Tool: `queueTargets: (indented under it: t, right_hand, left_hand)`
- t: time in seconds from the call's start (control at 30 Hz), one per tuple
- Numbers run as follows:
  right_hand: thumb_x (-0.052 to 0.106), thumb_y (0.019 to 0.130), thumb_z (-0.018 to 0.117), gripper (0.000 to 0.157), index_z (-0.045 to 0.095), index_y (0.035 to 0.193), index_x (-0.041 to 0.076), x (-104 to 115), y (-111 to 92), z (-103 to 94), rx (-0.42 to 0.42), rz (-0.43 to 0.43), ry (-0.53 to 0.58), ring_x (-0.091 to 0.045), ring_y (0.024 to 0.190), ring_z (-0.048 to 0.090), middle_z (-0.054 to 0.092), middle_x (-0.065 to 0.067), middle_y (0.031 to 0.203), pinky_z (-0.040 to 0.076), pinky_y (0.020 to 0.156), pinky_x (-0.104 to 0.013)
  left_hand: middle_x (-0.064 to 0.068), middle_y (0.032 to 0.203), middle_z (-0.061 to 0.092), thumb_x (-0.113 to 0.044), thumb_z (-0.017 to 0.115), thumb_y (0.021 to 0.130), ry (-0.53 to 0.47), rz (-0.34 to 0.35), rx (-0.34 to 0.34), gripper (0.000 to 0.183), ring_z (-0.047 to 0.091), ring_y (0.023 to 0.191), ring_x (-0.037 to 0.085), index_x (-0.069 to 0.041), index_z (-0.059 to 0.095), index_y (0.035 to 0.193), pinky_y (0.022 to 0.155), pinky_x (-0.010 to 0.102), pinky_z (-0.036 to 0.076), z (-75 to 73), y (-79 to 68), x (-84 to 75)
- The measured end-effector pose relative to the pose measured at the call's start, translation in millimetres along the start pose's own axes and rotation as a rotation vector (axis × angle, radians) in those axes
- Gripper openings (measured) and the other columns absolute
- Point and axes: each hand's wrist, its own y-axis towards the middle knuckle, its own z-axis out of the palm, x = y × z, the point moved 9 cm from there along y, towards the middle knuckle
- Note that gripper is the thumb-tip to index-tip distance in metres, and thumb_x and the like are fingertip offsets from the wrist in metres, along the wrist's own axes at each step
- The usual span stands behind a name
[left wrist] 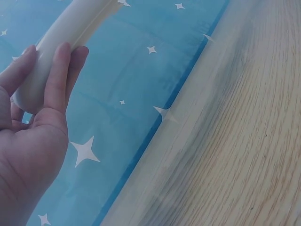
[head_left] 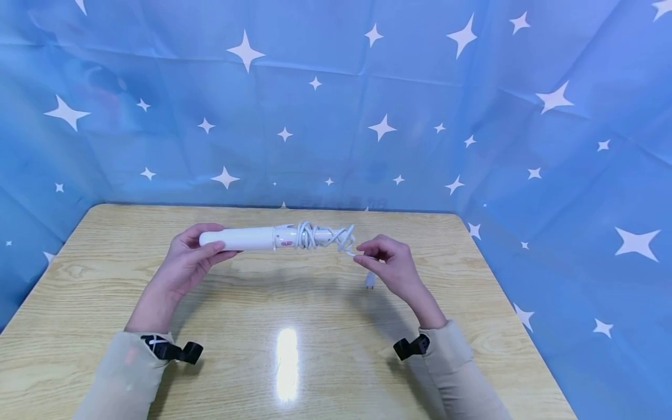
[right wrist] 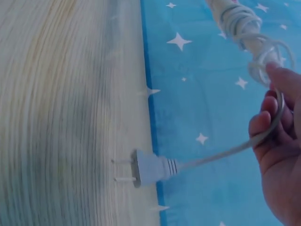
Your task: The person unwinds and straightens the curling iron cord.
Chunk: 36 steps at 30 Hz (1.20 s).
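Observation:
A white, wand-shaped appliance that looks like a curling iron (head_left: 247, 238) is held level above the table. My left hand (head_left: 191, 254) grips its thick smooth end between thumb and fingers; in the left wrist view that white barrel (left wrist: 42, 80) slants up out of frame. White power cord (head_left: 306, 235) is wound in several loops round the thinner end. My right hand (head_left: 391, 263) pinches the cord just beyond the last loops. From there the cord runs across the fingers (right wrist: 261, 123), and its two-pin plug (right wrist: 153, 168) hangs free.
Below is a light wood-grain table (head_left: 236, 350) with a bright light reflection near its front. A blue curtain (head_left: 315, 157) with white stars stands behind the table and along its sides. Each wrist carries a small black camera (head_left: 412, 347).

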Motion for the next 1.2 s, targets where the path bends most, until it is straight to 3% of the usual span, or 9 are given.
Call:
queueTargets:
  t: [0.13, 0.47, 0.6, 0.87, 1.2]
  right_hand:
    - [-0.012, 0.086, 0.076, 0.008, 0.073, 0.091, -0.006, 0.8, -1.4, -1.1, 0.019, -0.015, -0.071, -0.013, 0.064, 0.055, 0.069, -0.015, 0.081, 0.047, 0.053, -0.020]
    - [-0.004, 0.087, 0.079, 0.008, 0.077, 0.092, 0.002, -48.9, -9.8, -12.3, 0.003, 0.058, -0.135, -0.013, 0.068, 0.060, 0.072, -0.010, 0.085, 0.051, 0.055, -0.020]
    - [0.003, 0.087, 0.082, 0.008, 0.078, 0.092, 0.008, -54.9, -11.8, -15.0, 0.002, 0.073, -0.126, -0.010, 0.070, 0.061, 0.073, -0.004, 0.085, 0.052, 0.058, -0.018]
    - [0.001, 0.087, 0.081, 0.008, 0.078, 0.092, 0.006, -62.5, -11.9, -17.8, 0.021, 0.087, -0.165, -0.009, 0.069, 0.061, 0.072, 0.000, 0.084, 0.053, 0.055, -0.019]
    - [0.003, 0.086, 0.083, 0.009, 0.078, 0.093, 0.008, -71.7, -14.7, -19.2, 0.059, 0.114, -0.240, -0.011, 0.068, 0.059, 0.069, 0.003, 0.081, 0.051, 0.054, -0.021]
  left_hand:
    - [0.017, 0.126, 0.058, 0.021, 0.049, 0.098, -0.019, 0.021, -0.006, 0.038, 0.063, 0.115, 0.030, -0.001, 0.074, 0.117, 0.093, 0.043, 0.060, -2.0, -0.4, -2.1]
    - [0.015, 0.123, 0.061, 0.021, 0.050, 0.098, -0.012, 0.047, -0.010, 0.037, 0.063, 0.115, 0.030, 0.000, 0.073, 0.118, 0.090, 0.042, 0.062, -5.9, -1.0, -7.2]
    - [0.015, 0.122, 0.060, 0.022, 0.049, 0.098, -0.024, 0.056, -0.021, 0.038, 0.064, 0.114, 0.030, 0.000, 0.073, 0.118, 0.090, 0.042, 0.062, -8.8, -1.9, -7.8]
    - [0.017, 0.125, 0.051, 0.020, 0.048, 0.099, -0.033, 0.054, -0.059, 0.037, 0.064, 0.114, 0.032, 0.000, 0.072, 0.118, 0.091, 0.040, 0.061, -14.6, -2.3, -8.0]
    - [0.017, 0.124, 0.055, 0.022, 0.047, 0.098, -0.039, 0.070, -0.044, 0.039, 0.063, 0.116, 0.031, 0.000, 0.073, 0.118, 0.092, 0.041, 0.061, -15.0, -2.1, -9.2]
